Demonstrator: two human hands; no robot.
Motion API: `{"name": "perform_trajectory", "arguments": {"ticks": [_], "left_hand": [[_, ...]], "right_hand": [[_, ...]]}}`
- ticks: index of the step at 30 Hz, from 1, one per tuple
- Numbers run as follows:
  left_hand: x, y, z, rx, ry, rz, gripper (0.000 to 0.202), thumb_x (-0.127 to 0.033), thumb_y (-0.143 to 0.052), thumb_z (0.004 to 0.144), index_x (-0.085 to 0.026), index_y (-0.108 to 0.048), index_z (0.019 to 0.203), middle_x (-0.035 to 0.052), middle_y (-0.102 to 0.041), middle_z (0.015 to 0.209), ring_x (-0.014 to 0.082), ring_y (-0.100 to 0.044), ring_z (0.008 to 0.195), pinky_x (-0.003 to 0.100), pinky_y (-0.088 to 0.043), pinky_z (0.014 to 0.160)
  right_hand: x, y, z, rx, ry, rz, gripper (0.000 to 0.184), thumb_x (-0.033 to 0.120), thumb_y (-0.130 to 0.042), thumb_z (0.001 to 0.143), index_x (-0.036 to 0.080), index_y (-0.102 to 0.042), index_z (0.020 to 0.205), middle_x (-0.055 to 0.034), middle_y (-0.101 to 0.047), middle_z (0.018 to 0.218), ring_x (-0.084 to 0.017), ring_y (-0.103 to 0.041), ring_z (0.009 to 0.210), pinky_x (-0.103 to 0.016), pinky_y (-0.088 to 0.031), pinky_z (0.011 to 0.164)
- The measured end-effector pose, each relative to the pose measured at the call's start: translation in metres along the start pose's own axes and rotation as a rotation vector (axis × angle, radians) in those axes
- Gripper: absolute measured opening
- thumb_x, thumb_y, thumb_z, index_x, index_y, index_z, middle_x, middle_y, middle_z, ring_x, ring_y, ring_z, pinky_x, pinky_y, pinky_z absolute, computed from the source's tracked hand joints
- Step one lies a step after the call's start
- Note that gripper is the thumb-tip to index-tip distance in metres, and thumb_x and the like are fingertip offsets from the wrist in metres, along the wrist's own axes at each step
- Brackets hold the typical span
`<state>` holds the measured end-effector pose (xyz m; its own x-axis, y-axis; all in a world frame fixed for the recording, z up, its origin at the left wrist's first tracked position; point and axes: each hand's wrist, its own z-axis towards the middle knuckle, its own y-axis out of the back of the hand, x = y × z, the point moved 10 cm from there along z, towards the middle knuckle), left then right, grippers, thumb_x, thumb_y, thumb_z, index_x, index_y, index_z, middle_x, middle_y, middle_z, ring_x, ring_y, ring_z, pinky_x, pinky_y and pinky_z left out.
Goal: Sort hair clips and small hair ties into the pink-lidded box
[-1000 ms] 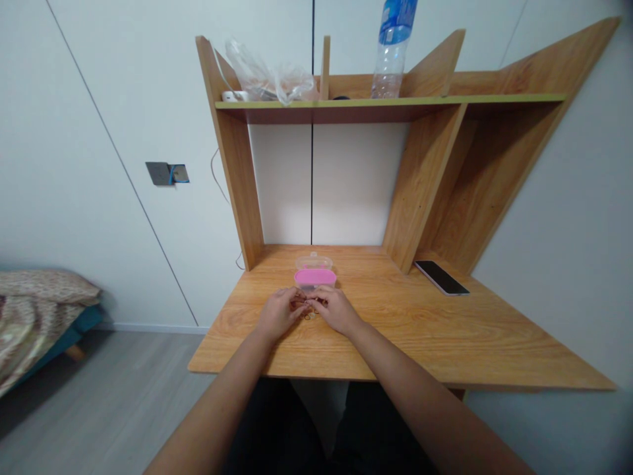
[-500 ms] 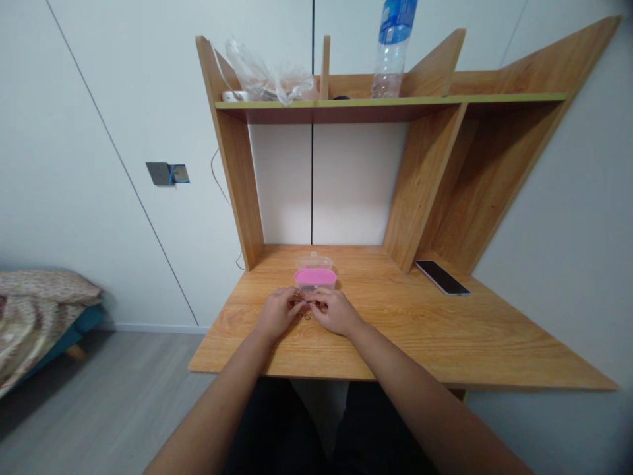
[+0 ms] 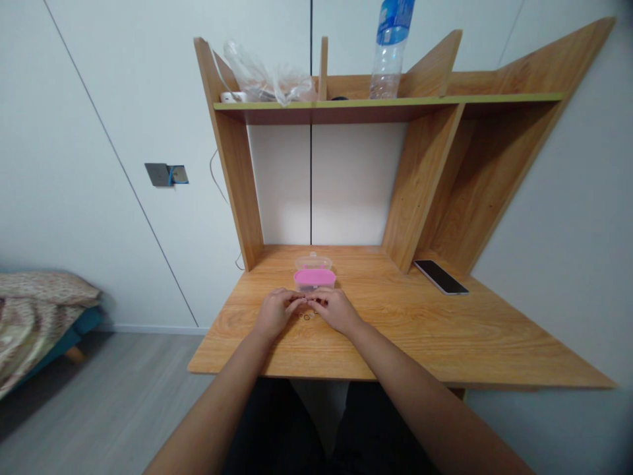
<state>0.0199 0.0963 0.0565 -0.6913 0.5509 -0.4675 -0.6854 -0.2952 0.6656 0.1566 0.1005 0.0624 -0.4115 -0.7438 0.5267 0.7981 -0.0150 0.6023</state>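
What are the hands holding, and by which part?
Cannot tell: left hand and right hand meet, pinched together, above small rings on the desk; anything between them is too small to see.

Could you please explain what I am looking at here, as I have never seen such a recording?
No machine here: a person wears a camera on the head, so the single view looks forward and down along both forearms. The left hand and right hand meet fingertip to fingertip over a wooden desk, in front of a small pink box with a clear lid. A few tiny rings lie on the desk beneath them; whether one is pinched is too small to tell. A dark phone lies to the right; a water bottle and a plastic bag sit on the shelf above.
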Motion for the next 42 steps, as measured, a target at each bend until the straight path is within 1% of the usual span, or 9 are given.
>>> {"name": "perform_trajectory", "arguments": {"ticks": [9,18,21,23,27,31,34,39,42], "left_hand": [[-0.001,-0.005,-0.001,0.033,0.0,-0.014,0.016,-0.029,-0.067,0.091,-0.024,-0.078,0.101,0.0054,-0.076,0.091,0.0195,-0.068,0.084,0.029,-0.05,0.079],[0.004,-0.006,0.0,0.033,0.017,-0.001,0.012,-0.026,-0.066,0.091,-0.021,-0.076,0.096,0.0059,-0.074,0.089,0.0205,-0.066,0.085,0.031,-0.05,0.08],[0.001,-0.006,0.0,0.035,0.013,-0.007,0.013,-0.027,-0.066,0.091,-0.022,-0.075,0.098,0.005,-0.074,0.09,0.0198,-0.066,0.085,0.031,-0.05,0.08],[-0.001,-0.005,0.0,0.033,0.01,-0.009,0.015,-0.028,-0.066,0.091,-0.022,-0.073,0.102,0.0043,-0.074,0.09,0.0192,-0.066,0.085,0.031,-0.05,0.082],[-0.002,-0.002,0.0,0.017,0.022,0.003,0.018,-0.027,-0.065,0.09,-0.02,-0.071,0.106,0.0044,-0.074,0.089,0.019,-0.066,0.083,0.031,-0.05,0.081],[-0.003,0.0,0.0,0.004,0.031,0.024,0.015,-0.027,-0.063,0.09,-0.02,-0.07,0.102,0.0047,-0.073,0.087,0.0197,-0.066,0.082,0.032,-0.049,0.081],[-0.004,0.003,0.0,-0.016,0.04,0.043,0.016,-0.03,-0.06,0.093,-0.02,-0.07,0.1,0.0049,-0.073,0.085,0.0201,-0.066,0.082,0.032,-0.049,0.08],[0.002,0.012,0.0,-0.083,0.087,0.091,0.018,-0.03,-0.054,0.095,-0.02,-0.069,0.096,0.0053,-0.072,0.082,0.0204,-0.065,0.08,0.033,-0.047,0.078],[0.008,0.015,-0.001,-0.113,0.115,0.113,0.016,-0.027,-0.054,0.094,-0.019,-0.068,0.097,0.0054,-0.071,0.082,0.02,-0.064,0.078,0.032,-0.047,0.077]], "right_hand": [[0.004,0.004,0.0,-0.009,-0.033,-0.003,0.011,0.021,-0.063,0.092,0.021,-0.073,0.095,-0.002,-0.072,0.088,-0.015,-0.062,0.074,-0.026,-0.046,0.07],[0.01,0.004,0.0,-0.005,0.002,-0.021,0.008,0.023,-0.066,0.091,0.023,-0.074,0.096,-0.0004,-0.07,0.085,-0.014,-0.06,0.07,-0.025,-0.046,0.067],[0.013,0.01,0.001,-0.041,0.011,-0.039,0.008,0.023,-0.066,0.091,0.024,-0.073,0.094,-0.0001,-0.07,0.085,-0.015,-0.062,0.074,-0.026,-0.047,0.071],[0.011,0.02,0.001,-0.112,-0.005,-0.059,0.008,0.025,-0.064,0.092,0.024,-0.072,0.093,-0.0016,-0.07,0.088,-0.017,-0.063,0.082,-0.028,-0.048,0.078],[-0.007,0.049,-0.002,-0.336,-0.105,-0.112,0.017,0.032,-0.058,0.095,0.022,-0.072,0.095,-0.0069,-0.067,0.095,-0.021,-0.062,0.091,-0.033,-0.048,0.085],[-0.034,0.068,-0.008,-0.472,-0.207,-0.143,0.023,0.037,-0.058,0.094,0.02,-0.074,0.092,-0.0066,-0.064,0.088,-0.02,-0.06,0.081,-0.033,-0.05,0.077],[-0.053,0.071,-0.009,-0.481,-0.253,-0.146,0.025,0.038,-0.061,0.093,0.017,-0.072,0.087,-0.0052,-0.064,0.083,-0.018,-0.061,0.075,-0.032,-0.052,0.071],[-0.07,0.06,-0.007,-0.41,-0.285,-0.144,0.024,0.036,-0.06,0.098,0.016,-0.063,0.111,-0.006,-0.066,0.108,-0.017,-0.066,0.089,-0.036,-0.057,0.079],[-0.075,0.054,-0.006,-0.371,-0.298,-0.145,0.026,0.035,-0.06,0.098,0.016,-0.062,0.117,-0.0076,-0.065,0.115,-0.019,-0.066,0.094,-0.038,-0.058,0.081]]}}
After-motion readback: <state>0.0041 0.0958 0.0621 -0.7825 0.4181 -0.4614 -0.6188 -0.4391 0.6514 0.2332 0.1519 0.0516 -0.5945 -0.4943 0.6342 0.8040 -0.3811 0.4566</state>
